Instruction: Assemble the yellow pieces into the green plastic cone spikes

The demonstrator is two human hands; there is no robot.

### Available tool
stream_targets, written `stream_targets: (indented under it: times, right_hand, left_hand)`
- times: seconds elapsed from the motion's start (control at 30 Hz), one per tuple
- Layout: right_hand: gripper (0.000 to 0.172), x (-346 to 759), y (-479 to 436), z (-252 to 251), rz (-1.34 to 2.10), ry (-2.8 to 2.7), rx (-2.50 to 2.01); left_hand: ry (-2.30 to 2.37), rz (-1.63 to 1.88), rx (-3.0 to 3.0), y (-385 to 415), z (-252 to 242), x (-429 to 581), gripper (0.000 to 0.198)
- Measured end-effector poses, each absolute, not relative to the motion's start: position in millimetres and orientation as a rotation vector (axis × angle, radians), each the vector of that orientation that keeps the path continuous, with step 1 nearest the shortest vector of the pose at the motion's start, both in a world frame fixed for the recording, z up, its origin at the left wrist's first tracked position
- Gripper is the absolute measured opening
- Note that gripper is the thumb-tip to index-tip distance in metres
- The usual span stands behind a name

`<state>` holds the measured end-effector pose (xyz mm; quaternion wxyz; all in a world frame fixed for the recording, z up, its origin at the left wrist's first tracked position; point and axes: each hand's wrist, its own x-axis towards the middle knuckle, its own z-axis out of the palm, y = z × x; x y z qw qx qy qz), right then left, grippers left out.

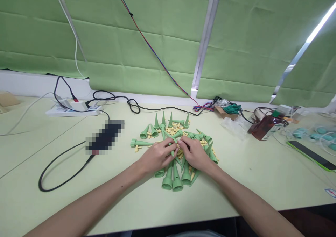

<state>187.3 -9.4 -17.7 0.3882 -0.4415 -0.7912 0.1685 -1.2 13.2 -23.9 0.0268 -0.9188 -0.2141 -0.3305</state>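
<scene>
Green plastic cones (167, 181) and small yellow plastic pieces (173, 128) lie in a loose pile on the pale table (126, 209). Over the middle of the pile, my left hand (159, 155) has its fingers closed round a green cone (169, 137), whose tip points down past the fingers. My right hand (195, 153) meets it from the right, thumb and fingers pinched together near the cone's other end. What the right fingertips hold is too small and hidden to make out. Several cones stand upright at the back of the pile.
A pixelated dark device (105, 137) with a looped black cable lies left, before a white power strip (73, 109). At right are a reddish bottle (265, 125), a small cardboard box (225, 114) and a green-edged phone (311, 155). Green sheeting covers the wall.
</scene>
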Motion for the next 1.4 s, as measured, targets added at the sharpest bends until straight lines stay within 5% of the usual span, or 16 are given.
stream_targets:
  times: [1.4]
  right_hand:
    - [0.034,185,-10,-14,0.451,-1.817,-1.217]
  left_hand:
    - [-0.896,-1.054,-2.909,8,-17,2,0.018]
